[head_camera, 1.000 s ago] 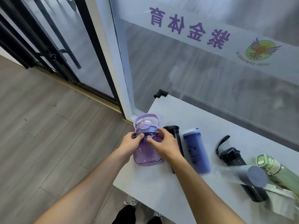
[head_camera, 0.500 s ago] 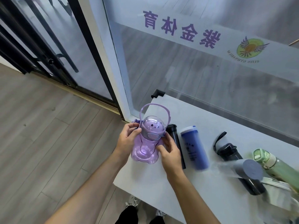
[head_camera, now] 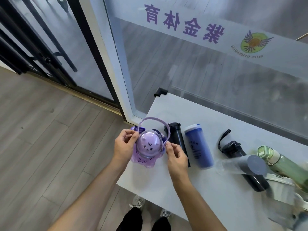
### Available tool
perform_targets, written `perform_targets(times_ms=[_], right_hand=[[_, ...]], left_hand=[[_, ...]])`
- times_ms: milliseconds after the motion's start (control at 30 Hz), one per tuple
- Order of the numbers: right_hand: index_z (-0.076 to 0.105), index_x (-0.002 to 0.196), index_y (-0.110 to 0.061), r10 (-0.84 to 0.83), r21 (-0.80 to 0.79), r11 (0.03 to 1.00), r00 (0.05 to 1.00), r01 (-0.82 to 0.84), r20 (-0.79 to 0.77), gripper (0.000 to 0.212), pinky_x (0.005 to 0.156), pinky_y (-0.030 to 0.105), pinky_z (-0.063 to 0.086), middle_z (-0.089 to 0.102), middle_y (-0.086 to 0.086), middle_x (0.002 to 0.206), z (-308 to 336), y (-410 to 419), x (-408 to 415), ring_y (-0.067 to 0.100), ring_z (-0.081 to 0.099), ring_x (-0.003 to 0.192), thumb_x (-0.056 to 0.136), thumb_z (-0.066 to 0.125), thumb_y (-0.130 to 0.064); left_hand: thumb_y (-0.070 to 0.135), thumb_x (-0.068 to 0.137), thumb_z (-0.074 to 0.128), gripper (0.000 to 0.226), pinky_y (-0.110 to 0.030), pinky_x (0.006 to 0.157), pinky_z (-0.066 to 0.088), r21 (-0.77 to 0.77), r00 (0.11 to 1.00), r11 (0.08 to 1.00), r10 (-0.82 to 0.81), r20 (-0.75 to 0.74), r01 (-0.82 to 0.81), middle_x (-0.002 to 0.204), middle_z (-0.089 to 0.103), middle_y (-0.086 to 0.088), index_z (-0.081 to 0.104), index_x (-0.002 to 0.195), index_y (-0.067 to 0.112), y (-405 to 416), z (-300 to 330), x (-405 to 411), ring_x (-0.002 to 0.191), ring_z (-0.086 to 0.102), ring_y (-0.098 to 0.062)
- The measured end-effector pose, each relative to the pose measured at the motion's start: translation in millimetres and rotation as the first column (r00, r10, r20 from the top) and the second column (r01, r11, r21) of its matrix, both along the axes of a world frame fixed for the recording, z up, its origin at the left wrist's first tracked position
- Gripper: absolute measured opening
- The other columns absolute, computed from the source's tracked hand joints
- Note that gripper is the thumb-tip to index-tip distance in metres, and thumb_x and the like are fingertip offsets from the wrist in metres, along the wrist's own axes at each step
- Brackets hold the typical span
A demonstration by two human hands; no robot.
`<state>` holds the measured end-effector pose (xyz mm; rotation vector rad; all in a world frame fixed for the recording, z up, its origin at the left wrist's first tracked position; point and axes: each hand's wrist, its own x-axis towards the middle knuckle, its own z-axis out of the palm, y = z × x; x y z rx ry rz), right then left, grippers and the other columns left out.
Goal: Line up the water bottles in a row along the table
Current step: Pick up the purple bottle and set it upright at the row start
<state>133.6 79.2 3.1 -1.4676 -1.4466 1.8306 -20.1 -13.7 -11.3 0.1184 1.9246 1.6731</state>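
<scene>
A purple cat-faced bottle (head_camera: 148, 147) with a looped handle stands upright at the left end of the white table (head_camera: 208, 117). My left hand (head_camera: 125, 146) grips its left side and my right hand (head_camera: 176, 157) pinches the handle on its right side. To its right stand a slim black bottle (head_camera: 177, 139), a blue tumbler (head_camera: 198, 147), a black bottle with a strap (head_camera: 236, 152), a clear bottle with a grey cap (head_camera: 241, 165) and a green bottle (head_camera: 283, 162).
A glass wall with purple lettering runs behind the table. A black corner guard (head_camera: 160, 92) caps the table's far left corner. Wooden floor lies to the left, and white items (head_camera: 280, 185) crowd the table's right end.
The purple bottle has been turned upright so its domed lid faces the camera, and the handle has swung up. My right hand moved from the body to the handle.
</scene>
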Motion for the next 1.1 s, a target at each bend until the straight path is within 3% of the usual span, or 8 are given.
perform_targets(times_ms=[267,400,467,567,733,833,967,1100], right_hand=[[0.069,0.098,-0.024,0.093,0.071,0.992,0.989,-0.102,0.119,0.006,0.076,0.017,0.051,0.073,-0.006,0.094,-3,5,-10,0.011,0.069,0.092,0.094,0.069,-0.027],[0.066,0.123,-0.022,0.107,0.012,0.994,0.990,-0.109,0.095,0.026,0.092,0.023,0.053,0.071,-0.007,0.112,-3,4,-14,0.007,0.067,0.104,0.096,0.066,-0.023],[0.064,0.129,-0.022,0.125,-0.005,0.992,0.989,-0.125,0.084,0.031,0.097,0.027,0.053,0.071,-0.006,0.117,-4,4,-20,0.009,0.067,0.108,0.098,0.061,-0.019],[0.070,0.112,-0.034,0.167,0.045,0.984,0.981,-0.172,0.098,0.025,0.096,0.037,0.057,0.075,-0.009,0.107,-6,7,-31,0.012,0.069,0.103,0.096,0.054,-0.022],[0.072,0.106,-0.038,0.201,0.015,0.979,0.978,-0.202,0.056,0.026,0.094,0.047,0.058,0.075,-0.007,0.105,-2,28,-60,0.019,0.070,0.103,0.090,0.054,-0.027],[0.072,0.091,-0.046,0.210,0.021,0.977,0.976,-0.211,0.051,0.028,0.094,0.049,0.058,0.076,-0.005,0.102,1,46,-82,0.022,0.070,0.103,0.084,0.052,-0.027],[0.070,0.113,-0.033,0.193,0.019,0.981,0.981,-0.194,0.038,0.035,0.098,0.047,0.056,0.074,-0.001,0.112,2,74,-106,0.024,0.069,0.108,0.088,0.052,-0.017],[0.070,0.118,-0.027,0.159,0.021,0.987,0.987,-0.160,0.034,0.038,0.097,0.047,0.056,0.075,-0.001,0.111,0,105,-119,0.024,0.070,0.107,0.086,0.053,-0.016]], left_hand=[[0.028,0.093,0.063,0.009,-0.034,0.078,0.055,-0.146,0.998,0.989,-0.022,-0.066,0.012,0.096,0.072,0.001,0.062,0.101,0.024,-15,-7,-2,0.089,0.068,-0.015],[0.046,0.088,0.050,0.022,-0.034,0.072,0.052,-0.255,0.978,0.960,-0.153,-0.145,0.112,0.086,0.069,0.007,0.066,0.086,0.030,-23,0,0,0.081,0.065,-0.015],[0.047,0.087,0.049,0.026,-0.036,0.078,0.052,-0.211,0.985,0.964,-0.169,-0.029,0.159,0.092,0.069,0.006,0.068,0.091,0.030,-22,7,4,0.087,0.064,-0.017],[0.043,0.086,0.053,0.031,-0.041,0.092,0.053,-0.091,0.970,0.973,-0.197,0.145,0.212,0.105,0.071,0.003,0.068,0.110,0.029,-21,11,7,0.102,0.065,-0.016],[0.043,0.076,0.059,0.035,-0.051,0.093,0.054,-0.096,0.974,0.981,-0.151,0.167,0.169,0.101,0.072,0.001,0.068,0.106,0.027,2,20,-21,0.101,0.067,-0.022],[0.037,0.077,0.058,0.030,-0.048,0.091,0.055,-0.096,0.979,0.981,-0.152,0.135,0.166,0.096,0.071,0.000,0.070,0.101,0.023,26,27,-41,0.096,0.067,-0.023],[0.025,0.090,0.058,0.012,-0.039,0.082,0.053,-0.076,0.982,0.984,-0.152,0.110,0.161,0.084,0.068,0.006,0.069,0.092,0.022,60,30,-64,0.084,0.063,-0.017],[0.020,0.086,0.054,0.028,-0.030,0.074,0.047,-0.019,0.954,0.967,-0.248,0.170,0.255,0.093,0.063,-0.002,0.065,0.110,0.011,91,34,-82,0.084,0.057,-0.015]])
